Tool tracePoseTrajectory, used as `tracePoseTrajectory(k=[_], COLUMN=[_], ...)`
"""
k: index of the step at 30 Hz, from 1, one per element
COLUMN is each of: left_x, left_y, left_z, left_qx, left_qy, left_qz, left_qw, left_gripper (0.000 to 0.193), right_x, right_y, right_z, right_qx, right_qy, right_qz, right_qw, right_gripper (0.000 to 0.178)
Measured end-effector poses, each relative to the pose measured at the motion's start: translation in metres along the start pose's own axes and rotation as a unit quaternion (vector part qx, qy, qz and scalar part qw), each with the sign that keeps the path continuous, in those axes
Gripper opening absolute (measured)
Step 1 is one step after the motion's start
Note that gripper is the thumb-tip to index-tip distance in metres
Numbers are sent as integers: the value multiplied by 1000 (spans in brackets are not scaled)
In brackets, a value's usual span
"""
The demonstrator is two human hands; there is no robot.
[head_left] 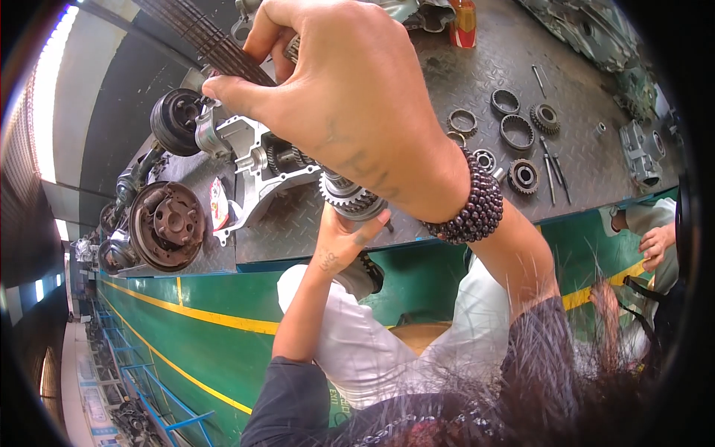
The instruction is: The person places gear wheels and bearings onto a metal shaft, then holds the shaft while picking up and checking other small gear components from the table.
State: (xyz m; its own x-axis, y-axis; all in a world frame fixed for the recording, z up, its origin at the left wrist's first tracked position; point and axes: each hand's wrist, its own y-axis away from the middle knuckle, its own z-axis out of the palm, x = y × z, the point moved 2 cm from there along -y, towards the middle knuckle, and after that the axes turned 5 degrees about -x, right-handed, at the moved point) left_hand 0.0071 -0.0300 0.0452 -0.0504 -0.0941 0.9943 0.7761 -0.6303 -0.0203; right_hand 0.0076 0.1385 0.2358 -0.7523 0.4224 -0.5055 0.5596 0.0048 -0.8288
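Note:
My right hand point(365, 97), wearing dark beaded bracelets, reaches across the middle of the view. Its thumb and fingers close around a long, dark, ridged shaft point(208, 41) that slants to the upper left. Below it, my left hand point(342, 242) grips a toothed metal gear point(346, 197) from underneath, thumb along its lower side. My right hand hides whether shaft and gear are joined. Just left of the gear, an open silver gearbox housing point(253, 190) lies on the bench with gears point(283, 156) inside it.
On the steel bench point(439, 82) lie several rings point(517, 132), bearings point(523, 177), a gear point(545, 118) and thin tools point(555, 171). Rusty brake drums point(167, 225) stand at left. A red-yellow bottle point(462, 24) is at the back. Another person's hand point(655, 246) shows at right.

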Motion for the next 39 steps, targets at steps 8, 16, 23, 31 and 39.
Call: tracePoseTrajectory(k=[8, 16, 23, 31, 39], left_x=[7, 0, -8, -14, -6], left_y=[1, -3, 0, 3, -7], left_z=[-11, -14, -17, 0, 0], left_qx=[-54, -42, -61, 5, 39], left_qy=[-30, -109, -190, -196, -382], left_qz=[-42, -14, -56, 14, 68], left_qw=[997, 993, 978, 980, 921], left_gripper=[69, 56, 25, 18, 18], right_x=[3, 5, 7, 8, 11], right_y=[2, 3, 5, 7, 5], right_z=[-3, -2, -1, 2, -4], right_qx=[5, 8, 11, 7, 10], right_qy=[5, 0, -1, -3, -5], right_qz=[1, 0, -2, -4, 1], right_qw=[1000, 1000, 1000, 1000, 1000], right_gripper=[31, 31, 31, 31, 31])
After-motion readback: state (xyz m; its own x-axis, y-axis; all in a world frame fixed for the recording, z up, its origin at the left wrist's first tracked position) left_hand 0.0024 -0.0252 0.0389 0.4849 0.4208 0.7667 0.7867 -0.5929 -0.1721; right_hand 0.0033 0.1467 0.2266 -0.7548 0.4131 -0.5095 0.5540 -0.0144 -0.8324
